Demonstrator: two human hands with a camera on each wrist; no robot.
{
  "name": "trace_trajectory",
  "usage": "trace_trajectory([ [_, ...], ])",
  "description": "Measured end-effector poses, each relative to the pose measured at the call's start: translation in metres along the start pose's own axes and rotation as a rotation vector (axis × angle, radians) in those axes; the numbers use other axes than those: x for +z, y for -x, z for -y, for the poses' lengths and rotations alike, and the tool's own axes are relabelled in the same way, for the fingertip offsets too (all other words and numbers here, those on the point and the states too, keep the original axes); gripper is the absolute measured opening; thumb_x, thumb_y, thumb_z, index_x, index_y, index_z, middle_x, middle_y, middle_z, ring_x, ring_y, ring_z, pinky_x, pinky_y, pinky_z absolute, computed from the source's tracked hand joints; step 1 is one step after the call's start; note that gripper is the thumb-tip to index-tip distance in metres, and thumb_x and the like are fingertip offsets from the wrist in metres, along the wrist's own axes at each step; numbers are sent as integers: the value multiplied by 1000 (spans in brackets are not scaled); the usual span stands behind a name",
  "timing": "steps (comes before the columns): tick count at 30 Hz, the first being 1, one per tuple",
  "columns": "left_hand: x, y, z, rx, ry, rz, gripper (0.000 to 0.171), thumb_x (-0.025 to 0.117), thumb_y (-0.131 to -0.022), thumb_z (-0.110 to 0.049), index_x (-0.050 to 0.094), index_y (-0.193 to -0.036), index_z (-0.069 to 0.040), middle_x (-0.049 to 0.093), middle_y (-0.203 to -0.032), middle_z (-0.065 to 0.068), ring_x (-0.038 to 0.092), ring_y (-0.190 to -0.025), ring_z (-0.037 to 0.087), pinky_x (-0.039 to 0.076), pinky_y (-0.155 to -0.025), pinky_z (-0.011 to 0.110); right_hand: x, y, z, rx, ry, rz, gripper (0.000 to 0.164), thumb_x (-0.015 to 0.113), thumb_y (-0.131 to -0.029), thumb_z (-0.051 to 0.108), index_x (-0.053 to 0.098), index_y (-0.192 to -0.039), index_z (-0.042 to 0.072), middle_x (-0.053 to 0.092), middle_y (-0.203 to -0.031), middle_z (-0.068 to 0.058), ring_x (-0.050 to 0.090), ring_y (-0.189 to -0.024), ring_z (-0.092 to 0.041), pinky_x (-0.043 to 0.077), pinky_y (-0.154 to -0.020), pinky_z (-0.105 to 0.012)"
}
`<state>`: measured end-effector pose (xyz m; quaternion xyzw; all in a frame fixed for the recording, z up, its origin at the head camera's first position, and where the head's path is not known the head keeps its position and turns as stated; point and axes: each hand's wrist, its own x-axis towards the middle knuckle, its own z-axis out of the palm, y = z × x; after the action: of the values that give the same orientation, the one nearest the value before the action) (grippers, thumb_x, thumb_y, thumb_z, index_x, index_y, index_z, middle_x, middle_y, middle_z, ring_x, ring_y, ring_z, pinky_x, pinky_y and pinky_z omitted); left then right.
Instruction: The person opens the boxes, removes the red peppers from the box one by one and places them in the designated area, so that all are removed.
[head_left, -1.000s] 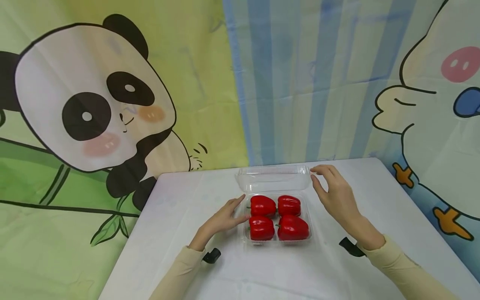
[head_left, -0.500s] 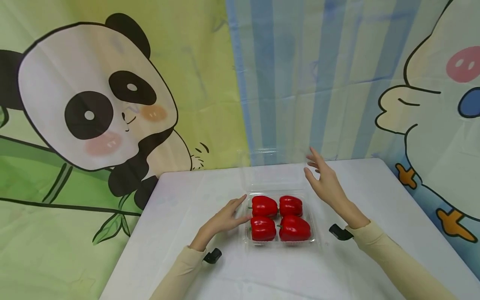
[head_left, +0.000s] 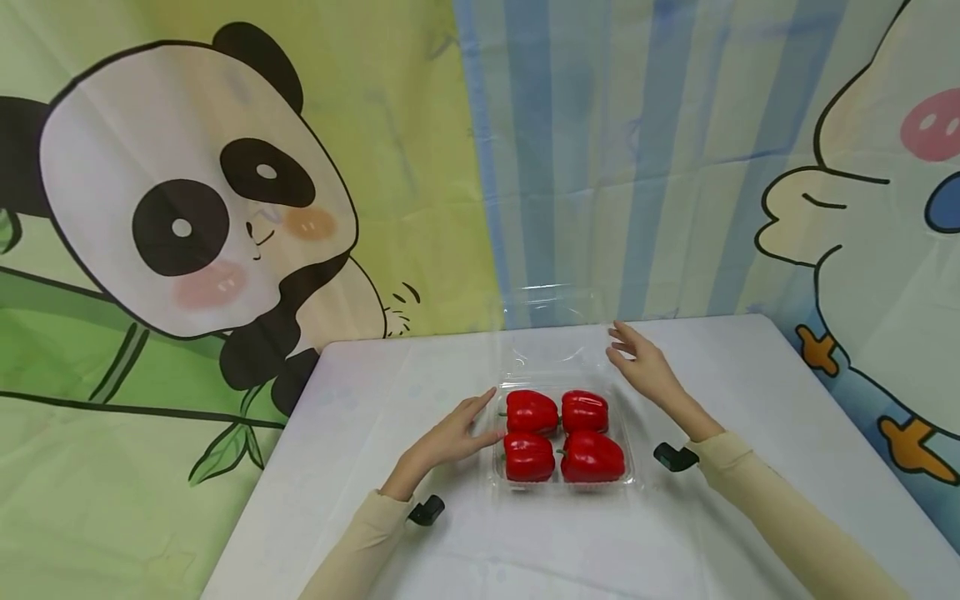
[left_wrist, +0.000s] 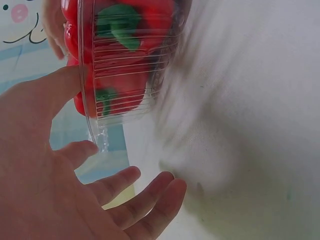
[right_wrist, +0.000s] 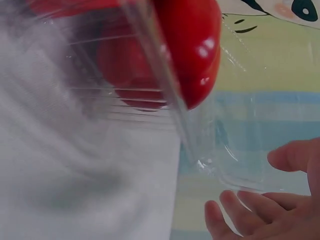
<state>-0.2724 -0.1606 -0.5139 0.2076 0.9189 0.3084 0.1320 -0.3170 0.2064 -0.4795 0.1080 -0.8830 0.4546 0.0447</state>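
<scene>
Several red bell peppers (head_left: 592, 457) sit inside a clear plastic clamshell container (head_left: 628, 475) on the table. Its transparent lid (head_left: 551, 350) stands raised at the back, hard to make out against the curtain. My left hand (head_left: 452, 433) is at the container's left side, fingers spread and thumb at the rim; the left wrist view shows the thumb (left_wrist: 60, 90) against that rim. My right hand (head_left: 643, 365) is beside the lid's right edge with fingers extended. In the right wrist view its fingers (right_wrist: 245, 215) are close to the lid; contact is unclear.
A white-covered table (head_left: 390, 383) bears the container. Behind it hangs a curtain with a cartoon panda (head_left: 195, 192) on the left and a white cartoon animal (head_left: 892, 250) on the right. A small black camera (head_left: 427, 510) is worn at each wrist.
The lid has swung up from leaning low at the back to standing more upright. My right hand rose with it, then came down slightly and leftward. My left hand stayed at the rim.
</scene>
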Motion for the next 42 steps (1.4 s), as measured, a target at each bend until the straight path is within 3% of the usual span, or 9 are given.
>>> trace_trajectory([
  [5, -1, 0, -1, 0, 4, 0, 84, 63, -92, -56, 25, -161, -26, 40, -156, 17, 44, -141, 37, 43, -108, 62, 4, -4, -14, 113, -47, 136, 71, 52, -105, 31, 19, -158, -2, 34, -158, -28, 41, -141, -47, 42, -108, -57],
  [9, -2, 0, -1, -5, 10, 11, 84, 62, -93, -57, 25, -161, -26, 39, -157, 17, 43, -142, 37, 42, -109, 62, 9, -7, -22, 181, -62, 192, 75, 52, -104, 34, 15, -159, -1, 32, -160, -26, 38, -144, -46, 40, -110, -58],
  [23, -3, 0, 1, 22, 5, 23, 82, 62, -94, -53, 24, -161, -25, 39, -156, 18, 43, -141, 37, 40, -111, 60, 19, -8, -33, 227, -45, 215, 72, 51, -104, 24, 15, -158, -4, 31, -159, -28, 38, -142, -49, 45, -105, -57],
  [42, -1, -2, 1, 8, 4, 30, 81, 61, -94, -55, 23, -161, -28, 39, -157, 16, 42, -142, 36, 41, -111, 61, 19, -4, -40, 222, -17, 254, 71, 50, -105, 27, 15, -157, -7, 29, -157, -33, 36, -142, -51, 48, -103, -56],
])
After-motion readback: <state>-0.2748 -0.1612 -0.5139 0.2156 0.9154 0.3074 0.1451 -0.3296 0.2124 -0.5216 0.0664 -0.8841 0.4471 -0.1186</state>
